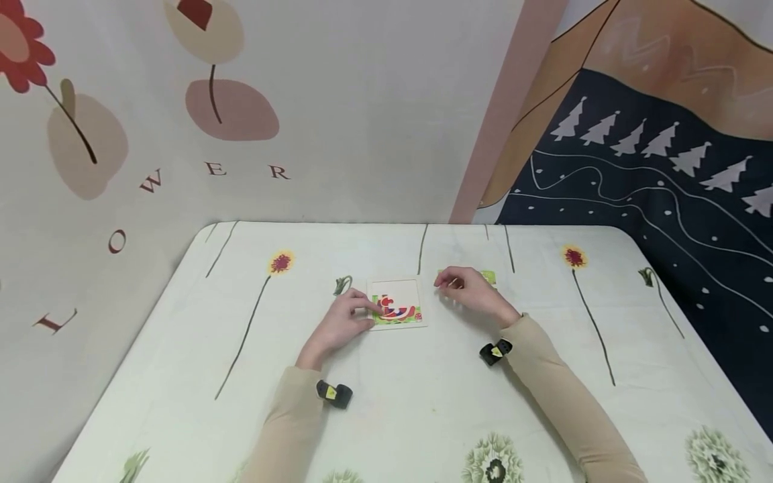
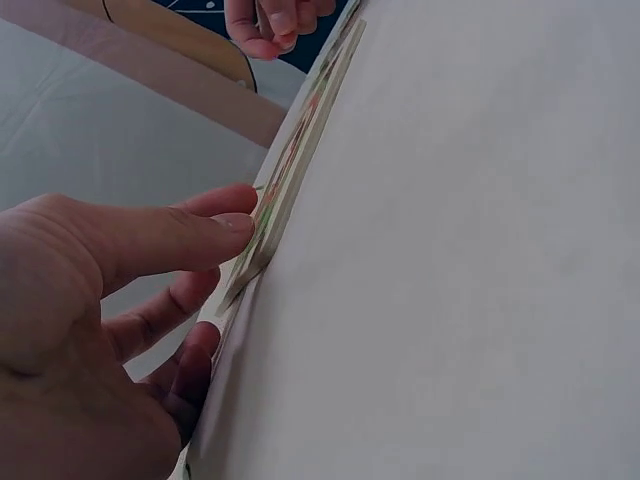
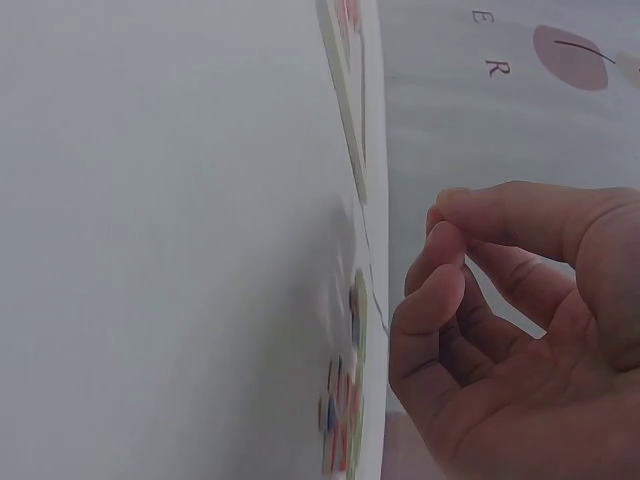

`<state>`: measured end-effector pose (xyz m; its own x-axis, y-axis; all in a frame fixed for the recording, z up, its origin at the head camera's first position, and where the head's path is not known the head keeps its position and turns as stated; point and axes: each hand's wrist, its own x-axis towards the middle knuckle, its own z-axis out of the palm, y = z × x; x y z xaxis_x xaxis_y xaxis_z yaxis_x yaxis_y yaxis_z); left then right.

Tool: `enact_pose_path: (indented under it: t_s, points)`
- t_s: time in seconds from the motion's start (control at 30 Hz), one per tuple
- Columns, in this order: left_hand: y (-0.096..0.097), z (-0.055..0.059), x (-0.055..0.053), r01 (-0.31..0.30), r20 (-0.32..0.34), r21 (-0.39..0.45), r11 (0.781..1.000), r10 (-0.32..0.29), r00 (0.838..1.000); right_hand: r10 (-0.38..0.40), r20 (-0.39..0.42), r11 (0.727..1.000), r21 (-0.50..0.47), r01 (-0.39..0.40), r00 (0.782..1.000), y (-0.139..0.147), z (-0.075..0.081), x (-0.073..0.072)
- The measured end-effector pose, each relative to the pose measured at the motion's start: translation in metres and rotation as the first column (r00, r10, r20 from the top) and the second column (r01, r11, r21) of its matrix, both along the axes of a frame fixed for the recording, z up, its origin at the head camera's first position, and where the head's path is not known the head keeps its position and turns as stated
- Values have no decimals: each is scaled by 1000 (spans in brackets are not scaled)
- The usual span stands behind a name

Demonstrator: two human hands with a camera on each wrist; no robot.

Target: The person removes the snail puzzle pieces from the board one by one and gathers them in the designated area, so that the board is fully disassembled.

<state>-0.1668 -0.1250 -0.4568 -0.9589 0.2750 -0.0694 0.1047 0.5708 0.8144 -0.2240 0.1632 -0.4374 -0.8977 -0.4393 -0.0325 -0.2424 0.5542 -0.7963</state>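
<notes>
A square white-framed jigsaw puzzle board [image 1: 395, 287] lies on the table in the head view. Colourful red, green and blue pieces [image 1: 397, 314] fill its lower part, while its upper part is plain white. My left hand [image 1: 345, 319] rests at the board's left side, index finger reaching over the pieces and thumb near the frame. In the left wrist view the thumb [image 2: 190, 238] and index finger touch the board edge-on. My right hand [image 1: 474, 290] hovers right of the board, fingers curled and thumb meeting a fingertip. Nothing shows between them. Loose puzzle pieces [image 3: 342, 410] lie beneath it.
A green piece [image 1: 489, 276] shows just behind the right hand. The white tablecloth [image 1: 398, 416] carries printed flowers. Patterned fabric [image 1: 374, 134] hangs behind the table's far edge, with a dark tree-printed one [image 1: 640, 168] at the right.
</notes>
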Motion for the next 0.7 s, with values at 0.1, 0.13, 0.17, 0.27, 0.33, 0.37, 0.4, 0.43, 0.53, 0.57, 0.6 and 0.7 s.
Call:
enact_pose_path:
  t_s: [0.1,0.13,0.17,0.27,0.33,0.37,0.4,0.43,0.53,0.57,0.6,0.7]
  points:
    - [-2,-1,0,1,3,-8,1000,-1,1000,13,4,1000,-4,-13,1000,-8,-1,0]
    - [-2,-2,0,3,10,-5,1000,-3,1000,18,5,1000,-5,-18,1000,-11,-1,0]
    - [-3,-2,-1,4,14,-1,1000,-4,1000,24,7,1000,-11,-24,1000,-14,-1,0]
    - [-3,-4,-1,2,27,9,1000,-2,1000,39,23,999,-37,-39,999,-23,-1,-1]
    - [-4,-5,-1,2,30,14,1000,-2,1000,49,42,998,-51,-47,998,-28,0,-1]
    - [-4,-5,-2,1,30,14,1000,-2,1000,52,54,997,-57,-49,997,-31,0,-2]
    - [-4,-5,-2,1,29,14,1000,-1,1000,58,64,997,-62,-54,996,-34,-1,-2]
    - [-4,-5,-2,1,28,11,1000,-1,1000,65,74,996,-66,-60,995,-36,0,-2]
    - [-4,-5,-2,4,27,7,1000,-4,1000,82,100,995,-67,-75,992,-43,0,-2]
    - [-5,-5,-3,5,28,5,1000,-6,1000,89,104,994,-67,-83,991,-45,0,-2]
    - [-5,-4,-3,8,29,5,1000,-8,1000,97,109,994,-62,-90,989,-47,0,-2]
    - [-5,-4,-4,18,32,4,1000,-18,999,115,133,993,-40,-111,984,-54,1,-1]
